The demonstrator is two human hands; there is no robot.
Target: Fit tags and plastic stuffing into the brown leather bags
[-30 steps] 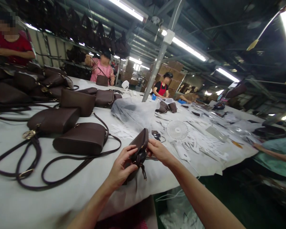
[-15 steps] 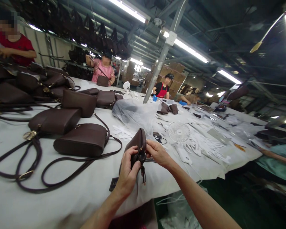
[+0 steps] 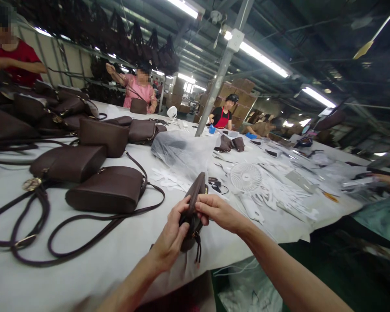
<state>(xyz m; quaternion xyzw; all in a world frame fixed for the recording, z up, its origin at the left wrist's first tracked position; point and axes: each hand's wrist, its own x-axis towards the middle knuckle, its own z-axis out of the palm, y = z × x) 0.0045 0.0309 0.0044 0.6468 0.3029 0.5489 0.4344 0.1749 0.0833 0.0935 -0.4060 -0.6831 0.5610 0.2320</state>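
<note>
Upright above the table's near edge is a small dark brown handbag (image 3: 197,187), its zipped top edge turned toward me and a dark tassel hanging from its near end. My left hand (image 3: 169,234) is closed around its left side, thumb on the near face. The fingers of my right hand (image 3: 221,213) are pinched at the bag's top edge by the zip; whether they hold the zip pull is hidden. Left of my hands lies another brown handbag (image 3: 105,190) with its long strap (image 3: 84,236) looped over the white tabletop.
More brown handbags (image 3: 68,164) pile up at the left. Clear plastic wrapping (image 3: 178,149), a white fan (image 3: 246,177), a black tag (image 3: 214,181) and white cut pieces (image 3: 282,197) lie beyond and to the right. A pole (image 3: 214,93) stands behind. Several people work around the table.
The handbag has turned, so its top edge faces me more and its tassel hangs lower. My right fingers have moved onto the top edge. A co-worker's hand at far right has risen.
</note>
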